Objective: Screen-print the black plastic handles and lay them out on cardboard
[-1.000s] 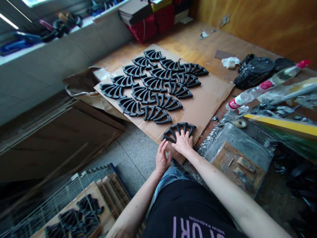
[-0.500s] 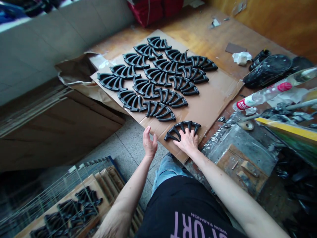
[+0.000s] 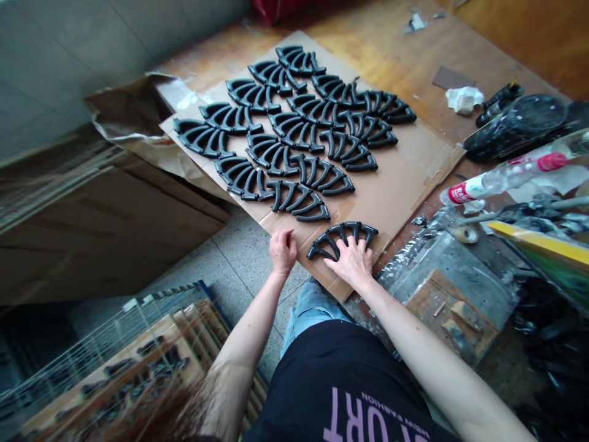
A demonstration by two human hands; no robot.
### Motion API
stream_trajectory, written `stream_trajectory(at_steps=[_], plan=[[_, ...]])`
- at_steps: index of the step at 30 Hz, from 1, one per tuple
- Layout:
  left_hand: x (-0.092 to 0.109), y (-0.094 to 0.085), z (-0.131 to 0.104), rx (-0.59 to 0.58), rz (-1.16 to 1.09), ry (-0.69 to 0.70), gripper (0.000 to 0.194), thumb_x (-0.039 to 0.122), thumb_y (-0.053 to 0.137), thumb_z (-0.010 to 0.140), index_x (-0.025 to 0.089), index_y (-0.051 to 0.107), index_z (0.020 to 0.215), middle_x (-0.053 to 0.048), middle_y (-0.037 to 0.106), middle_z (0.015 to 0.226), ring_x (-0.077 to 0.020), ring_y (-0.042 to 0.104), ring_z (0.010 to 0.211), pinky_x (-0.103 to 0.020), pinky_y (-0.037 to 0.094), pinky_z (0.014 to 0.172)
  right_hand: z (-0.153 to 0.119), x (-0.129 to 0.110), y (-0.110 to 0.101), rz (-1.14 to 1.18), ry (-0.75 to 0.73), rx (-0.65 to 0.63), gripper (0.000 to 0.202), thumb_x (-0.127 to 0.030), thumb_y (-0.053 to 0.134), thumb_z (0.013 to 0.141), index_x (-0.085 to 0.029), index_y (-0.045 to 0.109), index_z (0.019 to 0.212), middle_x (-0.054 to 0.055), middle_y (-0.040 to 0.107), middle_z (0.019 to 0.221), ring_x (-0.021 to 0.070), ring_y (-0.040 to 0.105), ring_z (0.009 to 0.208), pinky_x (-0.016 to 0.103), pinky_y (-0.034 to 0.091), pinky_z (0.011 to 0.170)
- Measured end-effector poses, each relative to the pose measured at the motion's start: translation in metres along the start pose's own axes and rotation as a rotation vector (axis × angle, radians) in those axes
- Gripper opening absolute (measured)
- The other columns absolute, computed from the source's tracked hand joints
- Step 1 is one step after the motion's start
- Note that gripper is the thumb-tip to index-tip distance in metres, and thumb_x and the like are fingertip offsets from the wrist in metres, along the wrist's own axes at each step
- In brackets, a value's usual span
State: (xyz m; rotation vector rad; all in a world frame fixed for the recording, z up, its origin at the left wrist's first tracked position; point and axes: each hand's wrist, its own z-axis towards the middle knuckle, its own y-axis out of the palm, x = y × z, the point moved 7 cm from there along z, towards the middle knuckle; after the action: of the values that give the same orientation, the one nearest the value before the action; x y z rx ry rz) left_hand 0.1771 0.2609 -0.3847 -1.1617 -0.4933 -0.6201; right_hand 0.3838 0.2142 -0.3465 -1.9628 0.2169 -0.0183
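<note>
My right hand (image 3: pixel 352 261) is on a black fan-shaped ribbed piece (image 3: pixel 343 233), its fingers hooked over the curved ribs. This piece lies at the near corner of a flat cardboard sheet (image 3: pixel 405 178). Beside it on the left, my left hand (image 3: pixel 283 250) is at the sheet's near edge, fingers curled in; no object shows in them. Farther up the sheet, several similar black fan-shaped pieces (image 3: pixel 299 132) lie in close, slanting rows.
A wire rack (image 3: pixel 138 319) holding cardboard and dark pieces stands low on the left. Cardboard sheets (image 3: pixel 115 227) lean behind it. To the right are a plastic bottle (image 3: pixel 501 178), a tape roll (image 3: pixel 464 234), a wooden block board (image 3: pixel 453 319) and crumpled white paper (image 3: pixel 464 99).
My left hand has gone from open, thumb apart, to curled fingers. My right hand stays on the same black piece. The camera view has tilted slightly downward.
</note>
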Motion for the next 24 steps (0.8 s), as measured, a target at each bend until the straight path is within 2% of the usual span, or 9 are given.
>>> stream_trajectory(at_steps=[9, 24], plan=[[-0.007, 0.010, 0.008, -0.034, 0.093, -0.007, 0.019, 0.017, 0.050, 0.085, 0.019, 0.063, 0.098, -0.008, 0.063, 0.088, -0.0234, 0.057, 0.094, -0.038, 0.044, 0.086, 0.000, -0.001, 0.000, -0.010, -0.010, 0.004, 0.059, -0.062, 0.058, 0.080, -0.025, 0.055, 0.126, 0.014, 0.048, 0.126, 0.0369, 0.039, 0.116, 0.050, 0.036, 0.090], [-0.007, 0.014, 0.007, -0.048, 0.148, 0.005, 0.021, 0.017, 0.051, 0.084, 0.018, 0.064, 0.100, -0.009, 0.061, 0.090, -0.0248, 0.056, 0.095, -0.038, 0.042, 0.086, 0.003, 0.000, 0.003, -0.004, 0.007, -0.060, 0.058, -0.063, 0.056, 0.080, -0.024, 0.056, 0.123, 0.015, 0.045, 0.130, 0.0372, 0.038, 0.118, 0.052, 0.035, 0.090]])
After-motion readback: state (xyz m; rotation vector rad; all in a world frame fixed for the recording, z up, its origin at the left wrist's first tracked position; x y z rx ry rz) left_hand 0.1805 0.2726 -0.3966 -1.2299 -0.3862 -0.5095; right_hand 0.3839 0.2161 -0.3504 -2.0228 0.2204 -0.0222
